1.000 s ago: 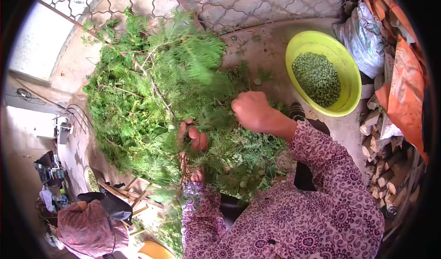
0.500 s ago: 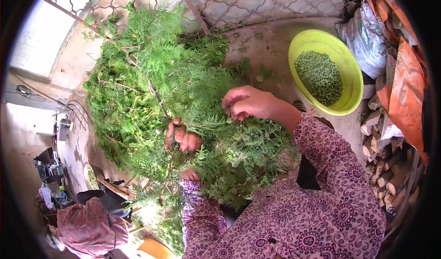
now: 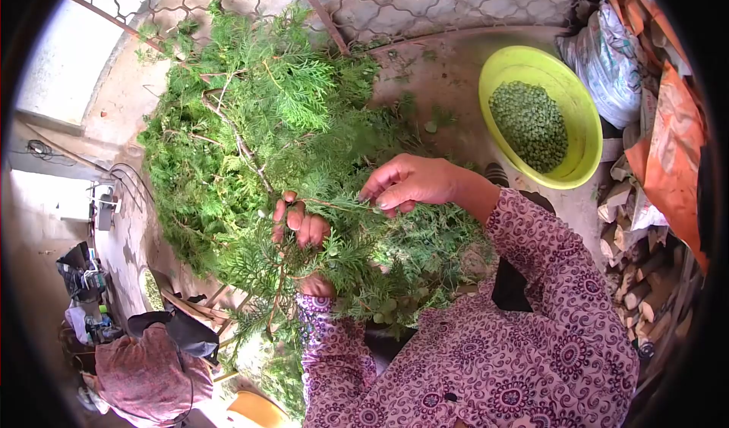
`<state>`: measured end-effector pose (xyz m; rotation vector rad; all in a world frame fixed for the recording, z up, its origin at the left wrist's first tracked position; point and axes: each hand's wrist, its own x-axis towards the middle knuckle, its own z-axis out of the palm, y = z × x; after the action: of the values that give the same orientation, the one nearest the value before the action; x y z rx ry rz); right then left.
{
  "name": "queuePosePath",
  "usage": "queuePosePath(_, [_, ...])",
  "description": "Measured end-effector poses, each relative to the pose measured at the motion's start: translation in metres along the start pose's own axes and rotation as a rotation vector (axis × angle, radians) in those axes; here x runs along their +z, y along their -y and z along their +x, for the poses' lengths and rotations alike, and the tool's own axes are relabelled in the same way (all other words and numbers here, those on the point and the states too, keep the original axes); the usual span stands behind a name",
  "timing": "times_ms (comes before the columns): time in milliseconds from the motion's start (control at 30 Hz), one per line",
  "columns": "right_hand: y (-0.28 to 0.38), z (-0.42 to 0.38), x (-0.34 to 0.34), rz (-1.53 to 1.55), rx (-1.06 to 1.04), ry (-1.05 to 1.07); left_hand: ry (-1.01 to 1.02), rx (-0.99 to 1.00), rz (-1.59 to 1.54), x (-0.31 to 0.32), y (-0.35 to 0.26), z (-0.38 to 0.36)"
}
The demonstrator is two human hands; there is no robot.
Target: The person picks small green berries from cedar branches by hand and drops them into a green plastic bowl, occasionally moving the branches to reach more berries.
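Note:
My left hand [image 3: 302, 225] has its fingers wrapped around a leafy green conifer branch [image 3: 279, 284], whose sprays spread out on both sides of the wrist. A thin sprig [image 3: 334, 205] runs from there to my right hand [image 3: 410, 183], whose thumb and fingertips are pinched together on its end. A tiny pale green thing shows under these fingertips, too small to make out. Below and beyond both hands lies a large heap of cut conifer branches [image 3: 197, 177]. To the right stands a yellow-green basin [image 3: 587, 136] partly filled with small round green cones [image 3: 529, 124].
Behind the heap runs a metal lattice fence [image 3: 448, 3]. A white sack [image 3: 607, 67], an orange sheet [image 3: 672, 162] and stacked firewood [image 3: 645, 291] line the right side. At lower left another person [image 3: 152, 371] bends near a yellow tub [image 3: 258, 409].
My right hand has shifted slightly left and down, its fingertips now on the sprig's end. The upper conifer sprays have swung. My left hand stays nearly in place.

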<state>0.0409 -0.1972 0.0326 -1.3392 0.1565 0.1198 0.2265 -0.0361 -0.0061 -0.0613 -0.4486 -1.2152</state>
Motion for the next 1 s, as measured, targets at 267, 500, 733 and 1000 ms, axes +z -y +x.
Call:
queuePosePath(267, [0.006, -0.006, 0.004, 0.036, -0.011, -0.071, -0.235, 0.005, 0.092, 0.016, 0.006, 0.002])
queuePosePath(500, [0.004, -0.007, 0.001, -0.023, 0.024, -0.078, -0.228, 0.001, 0.067, 0.014, 0.008, 0.002])
queuePosePath(733, [-0.001, -0.006, 0.0, -0.014, 0.007, -0.084, -0.153, -0.004, 0.083, 0.004, 0.003, 0.002])
queuePosePath(1000, [-0.003, -0.005, -0.002, -0.068, 0.035, -0.079, -0.119, 0.059, 0.096, 0.0, 0.007, -0.002])
